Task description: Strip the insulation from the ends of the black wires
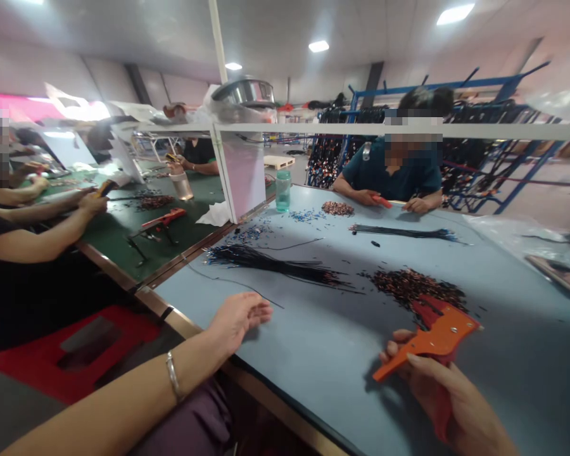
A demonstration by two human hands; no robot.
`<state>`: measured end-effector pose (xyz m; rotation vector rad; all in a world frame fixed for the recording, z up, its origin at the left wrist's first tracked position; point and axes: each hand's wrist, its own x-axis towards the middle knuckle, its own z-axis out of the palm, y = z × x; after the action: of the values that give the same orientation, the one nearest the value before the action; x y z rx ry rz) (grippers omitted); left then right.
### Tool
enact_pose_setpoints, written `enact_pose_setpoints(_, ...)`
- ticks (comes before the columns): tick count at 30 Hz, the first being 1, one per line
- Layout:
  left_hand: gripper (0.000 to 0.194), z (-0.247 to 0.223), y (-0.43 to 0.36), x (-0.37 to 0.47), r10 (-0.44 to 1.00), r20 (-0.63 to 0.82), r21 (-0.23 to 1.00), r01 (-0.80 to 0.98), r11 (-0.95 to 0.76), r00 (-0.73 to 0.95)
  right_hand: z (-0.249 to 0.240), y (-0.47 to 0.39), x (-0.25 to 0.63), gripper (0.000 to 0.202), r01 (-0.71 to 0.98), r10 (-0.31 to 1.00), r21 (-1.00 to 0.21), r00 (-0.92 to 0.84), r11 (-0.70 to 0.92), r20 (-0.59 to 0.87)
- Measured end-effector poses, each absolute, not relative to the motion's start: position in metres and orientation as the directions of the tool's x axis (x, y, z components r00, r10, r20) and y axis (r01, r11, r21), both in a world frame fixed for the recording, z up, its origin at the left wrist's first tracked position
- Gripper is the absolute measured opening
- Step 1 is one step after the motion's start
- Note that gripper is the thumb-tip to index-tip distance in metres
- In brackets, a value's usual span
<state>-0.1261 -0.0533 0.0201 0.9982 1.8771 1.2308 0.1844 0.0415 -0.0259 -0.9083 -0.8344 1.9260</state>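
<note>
Wire stripper point(439, 335) in right hand point(430, 380), raised over tabletop point(313, 342) near clippings pile point(408, 285), gripped by handles, presumably for squeezing; left hand point(240, 320) empty, fingers loosely curled near loose black wire point(272, 301); wire bundle point(270, 263) laid crosswise beyond, likely for easy reach.

A green bottle point(283, 193) is standing near the white partition point(246, 174); a metal pot point(247, 92) is sitting on the shelf point(323, 128); a red stool point(40, 364) is standing at lower left.
</note>
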Motion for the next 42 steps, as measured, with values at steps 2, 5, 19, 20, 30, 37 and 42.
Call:
enact_pose_setpoints(2, 0.012, 0.023, -0.053, -0.117, 0.925, -0.154, 0.882, 0.374, 0.287, -0.346, -0.024, 0.041, 0.184, 0.04, -0.396, 0.869, -0.8, -0.4, -0.45, -0.291)
enact_pose_setpoints(5, 0.006, 0.033, -0.053, -0.115, 0.976, -0.137, 0.729, 0.65, 0.215, -0.168, -0.019, 0.04, 0.182, 0.041, -0.404, 0.867, -0.787, -0.387, -0.465, -0.313)
enact_pose_setpoints(19, 0.02, 0.007, -0.014, -0.16, 0.962, 0.022, -0.133, 0.955, -0.267, 0.272, -0.034, 0.042, 0.187, 0.035, -0.391, 0.865, -0.793, -0.391, -0.466, -0.315)
enact_pose_setpoints(20, 0.022, 0.005, -0.013, -0.159, 0.952, 0.031, -0.159, 0.942, -0.296, 0.304, -0.035, 0.042, 0.187, 0.033, -0.392, 0.863, -0.794, -0.399, -0.465, -0.309)
enact_pose_setpoints(30, 0.021, 0.008, 0.022, -0.078, 0.785, 0.165, -0.203, 0.799, -0.566, 0.597, -0.015, 0.041, 0.176, 0.033, -0.438, 0.855, -0.752, -0.402, -0.493, -0.327)
enact_pose_setpoints(37, 0.017, -0.011, 0.069, -0.02, 0.852, 0.324, -0.014, 0.902, -0.431, 0.412, -0.014, 0.043, 0.174, 0.027, -0.533, 0.865, -0.685, -0.37, -0.497, -0.34)
enact_pose_setpoints(42, 0.016, -0.016, 0.079, 0.002, 0.852, 0.348, 0.141, 0.877, -0.459, 0.39, -0.006, 0.038, 0.176, 0.027, -0.599, 0.871, -0.636, -0.387, -0.486, -0.302)
